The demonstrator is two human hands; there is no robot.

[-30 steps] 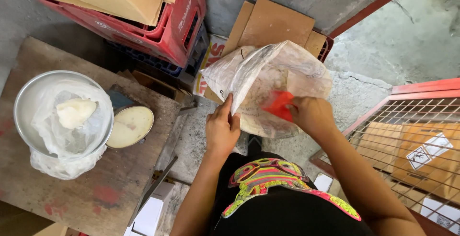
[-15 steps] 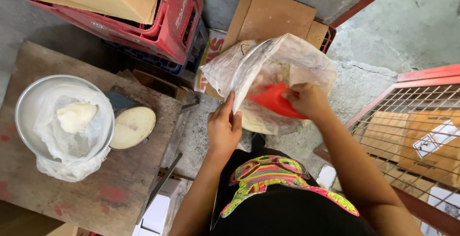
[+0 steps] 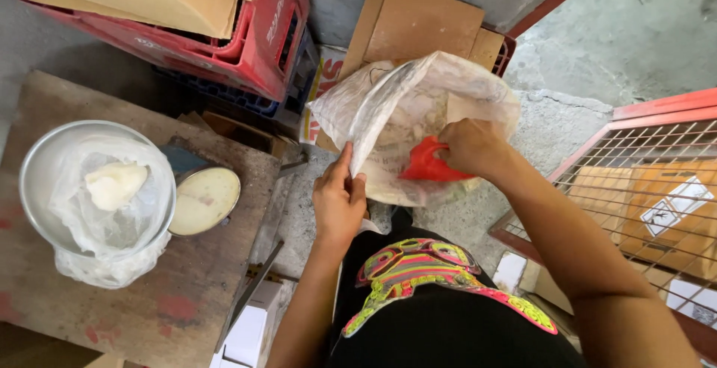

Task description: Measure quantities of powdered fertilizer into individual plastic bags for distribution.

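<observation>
A clear plastic bag [image 3: 418, 125] is held up beyond the right edge of the wooden bench [image 3: 142, 278], over the concrete floor [image 3: 523, 121]. Its open rim is pinched shut-fingered by the left hand [image 3: 340, 203]. Inside the bag, a red scoop [image 3: 427, 165] is clamped in the closed right hand [image 3: 467, 147]. Near the bench's left edge a metal bowl [image 3: 45, 181] lined with plastic is seen, a pale lump [image 3: 113, 185] lying in it, and a round lid [image 3: 203, 200] just beside it.

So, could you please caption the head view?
Left hand holds open a translucent plastic bag; right hand dips a red plastic scoop inside.
</observation>
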